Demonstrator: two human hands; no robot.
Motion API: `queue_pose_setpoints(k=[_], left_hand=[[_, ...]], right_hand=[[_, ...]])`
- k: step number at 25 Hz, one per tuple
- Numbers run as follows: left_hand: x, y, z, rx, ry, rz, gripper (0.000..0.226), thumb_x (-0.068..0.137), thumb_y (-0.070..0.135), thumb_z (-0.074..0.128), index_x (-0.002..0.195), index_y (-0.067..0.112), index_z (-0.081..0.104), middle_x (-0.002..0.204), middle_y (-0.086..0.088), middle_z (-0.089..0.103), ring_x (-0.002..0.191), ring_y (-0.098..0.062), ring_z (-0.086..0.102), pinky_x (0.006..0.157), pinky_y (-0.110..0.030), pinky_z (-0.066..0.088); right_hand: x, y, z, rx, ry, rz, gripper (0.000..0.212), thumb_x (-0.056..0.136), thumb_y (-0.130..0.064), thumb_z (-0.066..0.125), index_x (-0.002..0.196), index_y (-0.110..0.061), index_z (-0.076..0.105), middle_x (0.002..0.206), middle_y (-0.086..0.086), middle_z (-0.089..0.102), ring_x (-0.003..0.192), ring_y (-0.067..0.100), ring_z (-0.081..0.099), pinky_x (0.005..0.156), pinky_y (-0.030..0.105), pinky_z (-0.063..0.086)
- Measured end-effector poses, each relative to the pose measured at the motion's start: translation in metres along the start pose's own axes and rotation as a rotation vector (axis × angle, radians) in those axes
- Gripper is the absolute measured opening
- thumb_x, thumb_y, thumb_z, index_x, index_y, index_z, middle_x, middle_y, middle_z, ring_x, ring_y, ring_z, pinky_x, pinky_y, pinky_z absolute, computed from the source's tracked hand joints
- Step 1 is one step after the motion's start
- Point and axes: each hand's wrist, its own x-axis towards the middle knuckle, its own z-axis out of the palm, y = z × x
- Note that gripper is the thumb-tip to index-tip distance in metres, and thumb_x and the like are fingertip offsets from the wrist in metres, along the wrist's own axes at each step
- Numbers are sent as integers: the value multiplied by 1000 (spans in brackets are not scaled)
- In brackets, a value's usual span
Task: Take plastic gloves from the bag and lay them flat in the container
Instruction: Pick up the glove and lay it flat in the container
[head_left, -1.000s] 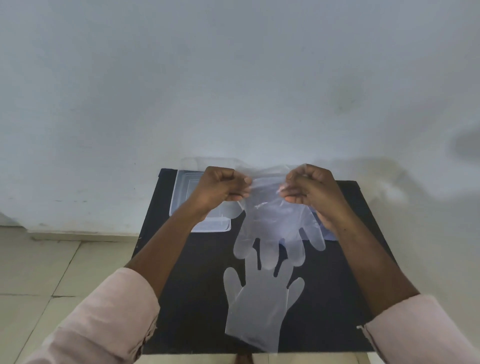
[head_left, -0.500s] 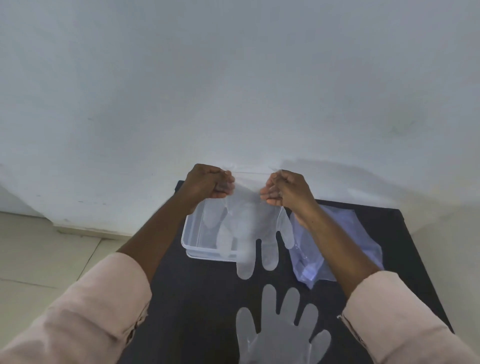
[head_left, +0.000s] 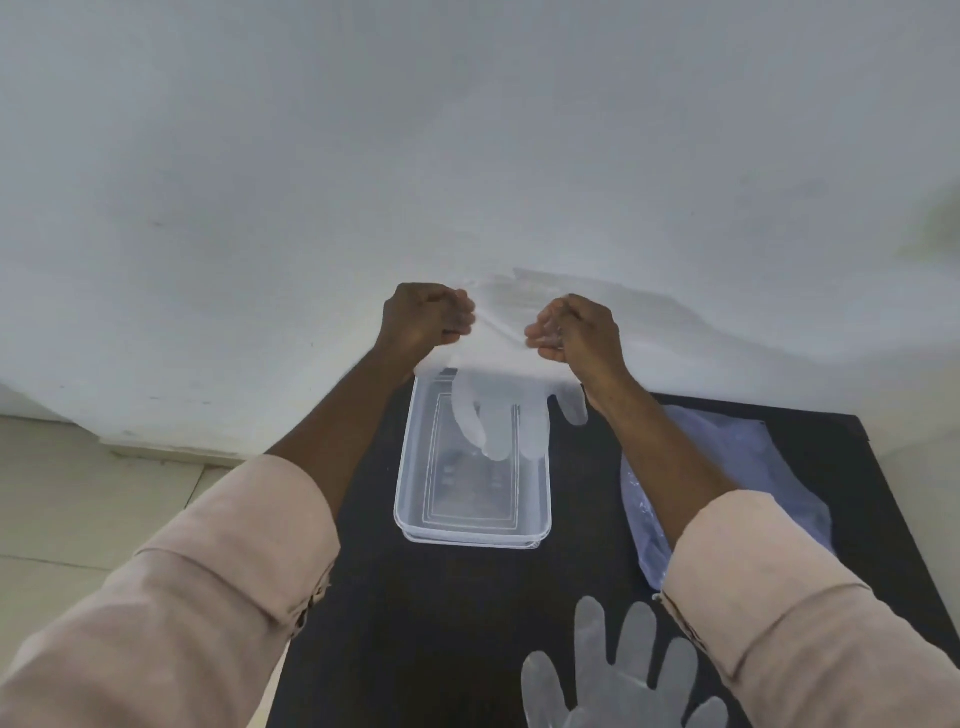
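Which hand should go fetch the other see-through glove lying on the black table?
Probably the right hand. The flat clear plastic glove lies beside the right sleeve, away from the left hand. Both hands grip the hanging glove.

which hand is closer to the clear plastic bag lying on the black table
Right. The right hand is raised just up and left of the clear plastic bag; the left hand is farther left, beyond the container.
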Motion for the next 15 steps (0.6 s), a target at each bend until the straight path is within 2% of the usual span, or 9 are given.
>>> queue_pose_setpoints(k=[2,5,8,10,11,13,15], left_hand=[[1,9,-1,25,63,146,17,88,9,59,92,0,72,86,-14,73,75,-21,71,75,-32,58],[-5,21,-6,25,111,349,20,91,11,56,89,0,73,82,-12,73,77,-20,72,76,-33,57],[-18,12,-13,46,104,459,23,94,16,56,88,1,73,83,-14,74,82,-29,69,77,-38,55],[-27,-20,-18,161,74,474,26,94,27,58,87,9,74,76,-13,71,68,-29,61,67,-36,50],[-31,-42,-21,243,42,458,28,94,33,57,87,12,74,70,-14,68,61,-22,54,61,-34,45],[-36,-84,-28,384,-52,412,32,94,39,54,86,14,73,66,-12,65,56,-10,47,57,-31,38],[-36,-114,-33,509,-146,393,33,96,39,53,85,13,71,67,-4,66,56,-11,53,58,-30,42]], right_hand=[[0,-11,5,0,39,-174,23,91,-7,40,80,-8,61,81,13,73,76,23,73,69,30,56],[-6,-22,10,57,84,-386,25,97,-12,40,81,-10,58,83,16,73,81,23,73,73,32,57],[-19,-8,17,113,120,-487,28,101,-12,38,83,1,54,85,19,71,86,24,71,78,33,57],[-31,23,22,64,97,-501,27,100,-9,39,81,5,52,82,22,68,82,19,68,75,30,52],[-37,42,24,13,73,-490,27,99,-9,40,79,4,52,79,19,67,74,14,63,69,27,48],[-45,79,26,-104,12,-449,26,98,-14,42,75,-7,51,66,-4,62,56,4,47,55,21,37],[-49,104,26,-240,-83,-402,23,99,-16,43,77,-17,49,54,-15,50,44,3,35,46,17,27]])
